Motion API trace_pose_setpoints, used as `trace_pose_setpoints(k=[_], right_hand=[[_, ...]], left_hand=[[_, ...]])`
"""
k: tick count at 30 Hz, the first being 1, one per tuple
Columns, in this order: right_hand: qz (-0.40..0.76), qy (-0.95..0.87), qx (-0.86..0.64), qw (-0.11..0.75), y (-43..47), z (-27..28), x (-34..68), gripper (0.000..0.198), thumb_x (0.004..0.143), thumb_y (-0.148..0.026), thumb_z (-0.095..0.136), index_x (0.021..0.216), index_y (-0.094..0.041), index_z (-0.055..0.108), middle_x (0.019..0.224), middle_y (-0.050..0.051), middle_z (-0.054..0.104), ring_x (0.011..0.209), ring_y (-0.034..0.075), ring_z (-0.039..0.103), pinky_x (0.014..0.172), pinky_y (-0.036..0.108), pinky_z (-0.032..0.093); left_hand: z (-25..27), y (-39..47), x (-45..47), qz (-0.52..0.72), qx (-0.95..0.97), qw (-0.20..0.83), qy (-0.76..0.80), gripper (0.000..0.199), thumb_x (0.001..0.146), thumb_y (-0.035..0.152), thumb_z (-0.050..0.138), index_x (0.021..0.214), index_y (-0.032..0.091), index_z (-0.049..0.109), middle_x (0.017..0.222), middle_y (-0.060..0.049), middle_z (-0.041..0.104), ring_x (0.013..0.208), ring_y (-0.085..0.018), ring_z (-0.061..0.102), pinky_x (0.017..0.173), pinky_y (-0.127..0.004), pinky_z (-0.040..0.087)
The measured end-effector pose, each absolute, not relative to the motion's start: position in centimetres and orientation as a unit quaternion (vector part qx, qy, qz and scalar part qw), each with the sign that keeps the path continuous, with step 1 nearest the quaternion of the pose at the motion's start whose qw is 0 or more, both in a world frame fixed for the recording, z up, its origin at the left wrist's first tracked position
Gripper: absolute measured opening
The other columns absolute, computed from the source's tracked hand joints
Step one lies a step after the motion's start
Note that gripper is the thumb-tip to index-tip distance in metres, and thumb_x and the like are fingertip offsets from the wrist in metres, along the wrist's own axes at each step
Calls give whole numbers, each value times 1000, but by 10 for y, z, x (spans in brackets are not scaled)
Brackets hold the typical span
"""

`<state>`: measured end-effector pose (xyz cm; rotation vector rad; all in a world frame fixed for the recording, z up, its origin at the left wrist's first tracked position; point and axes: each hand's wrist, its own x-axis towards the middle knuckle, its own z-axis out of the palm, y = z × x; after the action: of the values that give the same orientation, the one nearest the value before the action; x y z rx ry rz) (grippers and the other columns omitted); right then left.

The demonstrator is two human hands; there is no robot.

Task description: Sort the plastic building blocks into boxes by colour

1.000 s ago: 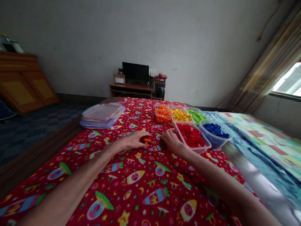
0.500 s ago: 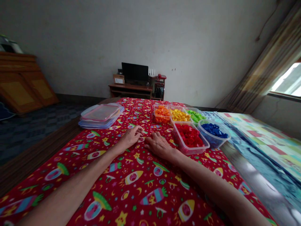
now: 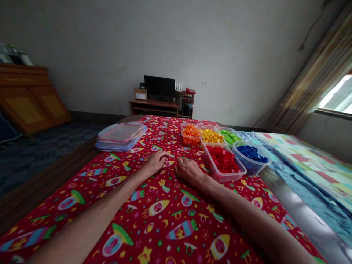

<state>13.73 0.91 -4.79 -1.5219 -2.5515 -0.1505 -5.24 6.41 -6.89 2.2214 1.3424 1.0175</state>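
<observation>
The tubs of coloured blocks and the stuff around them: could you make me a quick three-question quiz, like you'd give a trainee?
1. Which is nearer the red blocks: the left hand or the right hand?
2. True or false: in the picture, the stacked lids lie left of the orange blocks.
3. Fill in the colour: the round tub's contents are ____.

Key: 1. right hand; 2. true; 3. blue.

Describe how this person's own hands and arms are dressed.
The left hand and right hand wear no gloves. Both forearms are bare as far as the view reaches: no sleeve, watch or bracelet shows. Any ring would be too small to tell.
</observation>
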Motion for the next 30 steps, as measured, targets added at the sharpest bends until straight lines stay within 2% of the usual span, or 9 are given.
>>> trace_pose_setpoints(k=[4,9,11,15,19,22,27,30], right_hand=[[21,-829,-537,156,12,-48,141,24,90,-29,44,101,-14,59,82,9,69,71,18,62,59,25,37],[165,-791,-517,281,20,-32,156,22,84,-29,48,78,-15,64,64,0,61,57,11,50,53,21,31],[180,-798,-494,293,27,-16,163,21,81,-27,50,76,-15,66,60,-2,57,53,9,46,52,20,30],[104,-808,-524,248,53,30,175,18,77,-21,54,77,-13,71,60,0,59,54,8,47,53,20,31],[-16,-804,-563,190,98,69,182,24,77,-17,51,82,-10,73,68,7,67,59,12,55,57,22,35],[-87,-782,-596,160,134,80,185,28,79,-19,50,90,-9,73,84,13,72,72,16,62,63,23,40],[-67,-758,-632,149,177,77,184,39,90,-38,45,105,-13,69,106,15,70,93,21,64,77,28,46],[-78,-737,-641,197,187,76,186,47,93,-49,37,110,-17,67,115,15,67,103,25,61,83,33,46]], left_hand=[[-72,66,-52,355,799,142,465,28,77,17,43,84,19,69,88,-6,70,78,-19,64,81,-33,52],[-72,66,-53,343,807,135,462,29,78,14,41,85,18,69,84,-4,68,72,-15,62,76,-28,52],[-72,65,-53,337,807,130,467,29,77,13,41,83,17,69,81,-3,68,72,-15,61,74,-27,51],[-72,63,-51,334,808,121,470,30,77,11,39,81,16,68,81,-4,68,74,-15,62,72,-27,51],[-74,65,-50,337,811,115,464,30,77,9,38,79,15,68,81,-5,67,73,-15,62,71,-27,51],[-76,66,-51,344,815,115,452,30,78,8,39,80,15,68,82,-6,67,75,-15,63,71,-27,51],[-78,65,-52,350,815,113,448,30,79,7,39,80,16,68,81,-4,66,74,-14,63,70,-25,51],[-79,65,-52,358,815,113,442,30,80,7,39,80,16,67,82,-4,66,74,-14,62,71,-25,52]])
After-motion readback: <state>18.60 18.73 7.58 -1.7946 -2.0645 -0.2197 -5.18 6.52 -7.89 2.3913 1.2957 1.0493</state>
